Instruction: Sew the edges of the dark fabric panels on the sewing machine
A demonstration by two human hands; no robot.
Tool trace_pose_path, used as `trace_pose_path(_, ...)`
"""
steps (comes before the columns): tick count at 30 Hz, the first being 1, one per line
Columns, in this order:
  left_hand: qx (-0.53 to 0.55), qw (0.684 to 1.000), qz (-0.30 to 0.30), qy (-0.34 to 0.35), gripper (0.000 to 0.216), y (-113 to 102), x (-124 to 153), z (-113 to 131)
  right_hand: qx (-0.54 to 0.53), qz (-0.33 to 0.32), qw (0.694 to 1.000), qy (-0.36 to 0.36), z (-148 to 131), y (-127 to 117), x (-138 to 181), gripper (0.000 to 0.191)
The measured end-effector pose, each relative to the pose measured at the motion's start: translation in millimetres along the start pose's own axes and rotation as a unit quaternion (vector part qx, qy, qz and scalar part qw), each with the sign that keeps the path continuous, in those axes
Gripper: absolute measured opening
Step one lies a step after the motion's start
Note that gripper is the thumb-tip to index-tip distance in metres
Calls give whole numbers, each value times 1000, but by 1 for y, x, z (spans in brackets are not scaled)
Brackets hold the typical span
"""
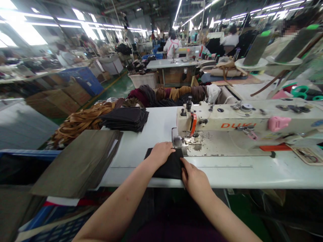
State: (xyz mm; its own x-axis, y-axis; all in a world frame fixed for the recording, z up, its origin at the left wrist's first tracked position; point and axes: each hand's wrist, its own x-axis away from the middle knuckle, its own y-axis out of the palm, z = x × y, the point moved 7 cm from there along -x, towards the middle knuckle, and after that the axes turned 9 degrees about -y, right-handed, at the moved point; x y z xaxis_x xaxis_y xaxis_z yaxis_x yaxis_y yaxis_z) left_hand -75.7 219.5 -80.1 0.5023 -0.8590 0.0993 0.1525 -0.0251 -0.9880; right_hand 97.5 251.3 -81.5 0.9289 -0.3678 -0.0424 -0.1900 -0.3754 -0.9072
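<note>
A folded black fabric piece [168, 169] lies on the sewing table just in front of the presser foot [190, 140]. My left hand [161, 154] rests over its upper edge, fingers closed together and pressing on the cloth, with the tips near the needle plate. At the right edge of the same piece, my right hand [196, 176] holds the cloth between thumb and fingers. Part of the fabric is hidden beneath my left hand. The white sewing machine [239, 119] stands to the right, its head just beyond my hands.
A stack of dark fabric pieces [124, 119] sits at the table's back left. Olive-brown panels [78, 161] overhang the left edge beside a blue crate [30, 153]. Tan strips [83, 121] are heaped behind. Thread cones [257, 48] stand at the right; co-workers sit farther back.
</note>
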Motion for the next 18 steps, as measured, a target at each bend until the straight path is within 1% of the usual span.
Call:
trace_pose_path(10,-10,1000,10,-5,23,-5,4,4,10,-32,999,22,0,-1,-3,47)
trace_pose_path(12,-6,1000,28,-6,22,-10,5,5,14,-38,999,25,-1,-1,-3,48)
trace_pose_path(13,0,999,49,1,20,-15,7,7,16,-40,999,28,-1,-1,-4,48)
trace_pose_path(14,8,997,74,21,18,-20,9,10,18,-42,998,31,-1,-2,-4,48)
trace_pose_path(16,27,989,110,97,12,-29,17,23,23,-46,998,36,-2,-2,-4,48)
trace_pose_path(18,34,979,103,174,13,-28,28,38,24,-48,998,41,-1,-2,-4,48)
